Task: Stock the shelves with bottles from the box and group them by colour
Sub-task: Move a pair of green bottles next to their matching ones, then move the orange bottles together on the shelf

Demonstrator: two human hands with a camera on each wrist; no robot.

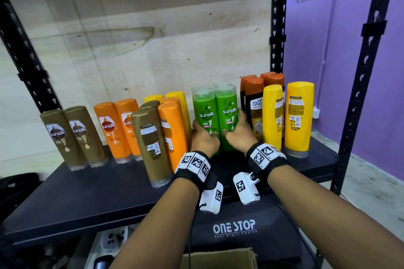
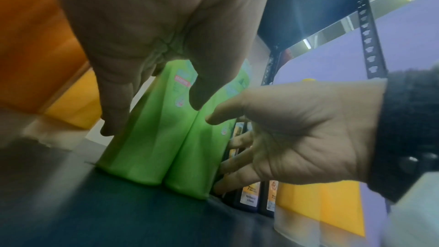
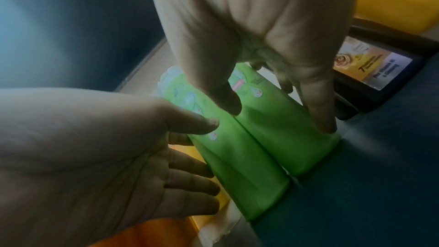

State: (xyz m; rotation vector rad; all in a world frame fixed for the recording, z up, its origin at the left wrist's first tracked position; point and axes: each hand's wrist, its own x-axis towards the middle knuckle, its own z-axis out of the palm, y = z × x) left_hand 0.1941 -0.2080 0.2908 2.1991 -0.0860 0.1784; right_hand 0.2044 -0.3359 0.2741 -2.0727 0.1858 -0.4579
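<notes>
Two green Sunsilk bottles point(image 1: 205, 113) point(image 1: 227, 113) stand upright, side by side and touching, mid-shelf on the black shelf board point(image 1: 98, 192). My left hand point(image 1: 204, 137) holds the left bottle point(image 2: 142, 147), fingers point(image 2: 111, 119) down its outer side and thumb on its front. My right hand point(image 1: 239, 131) holds the right bottle point(image 3: 285, 138) the same way, its fingers point(image 3: 320, 115) slipped between that bottle and the black bottles. Both bottle bases rest on the shelf. More green caps show just behind the pair.
Left of the pair stand brown bottles point(image 1: 74, 135), orange bottles point(image 1: 118, 126), and a brown point(image 1: 150, 144) and an orange point(image 1: 172, 129) bottle further forward. To the right are black bottles with orange caps point(image 1: 253, 105) and yellow bottles point(image 1: 298, 116). A cardboard box point(image 1: 218, 257) sits below.
</notes>
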